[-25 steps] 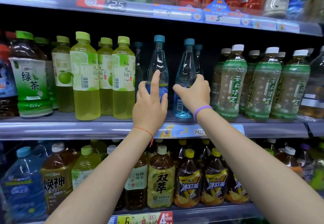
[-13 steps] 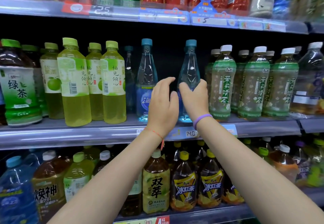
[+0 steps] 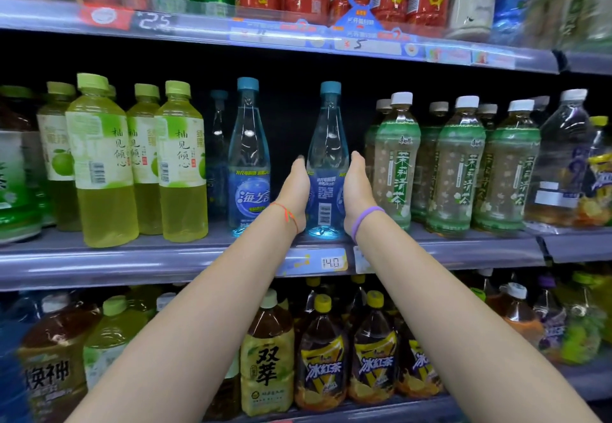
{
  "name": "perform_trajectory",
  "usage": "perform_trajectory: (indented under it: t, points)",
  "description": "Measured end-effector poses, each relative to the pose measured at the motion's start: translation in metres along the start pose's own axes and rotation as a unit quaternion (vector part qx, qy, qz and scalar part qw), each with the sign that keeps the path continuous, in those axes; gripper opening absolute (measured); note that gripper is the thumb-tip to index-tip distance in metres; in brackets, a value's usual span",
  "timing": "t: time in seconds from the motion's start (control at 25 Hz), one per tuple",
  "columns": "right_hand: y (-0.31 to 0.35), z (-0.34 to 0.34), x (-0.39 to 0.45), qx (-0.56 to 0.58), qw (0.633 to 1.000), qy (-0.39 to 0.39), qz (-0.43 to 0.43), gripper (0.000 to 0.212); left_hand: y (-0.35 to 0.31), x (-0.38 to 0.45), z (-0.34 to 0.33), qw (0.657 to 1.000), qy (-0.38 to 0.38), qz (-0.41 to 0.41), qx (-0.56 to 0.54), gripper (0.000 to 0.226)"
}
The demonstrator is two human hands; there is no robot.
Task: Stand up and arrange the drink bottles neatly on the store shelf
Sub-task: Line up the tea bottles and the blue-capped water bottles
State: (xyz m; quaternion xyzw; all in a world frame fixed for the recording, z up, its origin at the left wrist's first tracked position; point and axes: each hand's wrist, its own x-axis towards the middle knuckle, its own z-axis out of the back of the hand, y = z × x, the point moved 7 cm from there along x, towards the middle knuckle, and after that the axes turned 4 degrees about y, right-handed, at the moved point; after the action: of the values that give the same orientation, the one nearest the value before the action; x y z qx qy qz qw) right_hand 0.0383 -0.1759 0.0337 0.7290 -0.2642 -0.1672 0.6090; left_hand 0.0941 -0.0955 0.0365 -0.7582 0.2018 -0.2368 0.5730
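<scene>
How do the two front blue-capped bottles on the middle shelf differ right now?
The left blue-capped bottle shows its front logo; the right blue-capped bottle shows its barcode side. The left one stands free; the right one is pressed between the left hand and right hand. Both stand upright and have the same shape.

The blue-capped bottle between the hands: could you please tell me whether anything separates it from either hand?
Nothing visible does: the left hand and right hand lie flat against the sides of the blue-capped bottle.
</scene>
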Motion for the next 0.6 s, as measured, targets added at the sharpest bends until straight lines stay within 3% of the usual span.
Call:
perform_trajectory:
  t: [0.16,0.4,0.48,0.6]
  points:
    - [0.002,-0.004,-0.006,0.006,1.0,0.021,0.02,0.069,-0.005,-0.013,0.002,0.999,-0.011,-0.019,0.039,0.062]
    - [0.006,0.0,-0.012,-0.009,0.999,-0.016,0.036,0.07,0.029,0.052,0.024,0.996,-0.081,-0.004,0.034,0.107]
    - [0.008,0.002,-0.018,-0.016,0.999,-0.018,0.027,0.057,0.038,0.07,0.03,0.993,-0.113,0.004,0.025,0.108]
    - [0.02,0.005,-0.033,-0.052,0.995,-0.041,0.075,0.038,0.009,0.006,0.013,0.989,-0.132,-0.011,0.063,0.094]
